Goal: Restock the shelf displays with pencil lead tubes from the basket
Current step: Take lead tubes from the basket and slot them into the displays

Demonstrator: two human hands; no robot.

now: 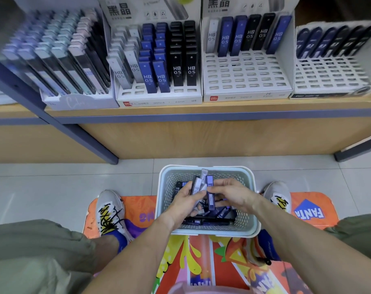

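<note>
Gripping a fan of tubes (198,185), the left hand (185,203) could spill them as the right hand (231,197) pinches another into it over the basket (249,211).

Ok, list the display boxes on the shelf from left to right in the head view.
Pastel tube display → nearly full HB 0.5 display → mostly empty HB 0.5 display → dark-tube display with an empty grid.

slots (244,75) open front | basket (251,200) walls hem hands
</note>
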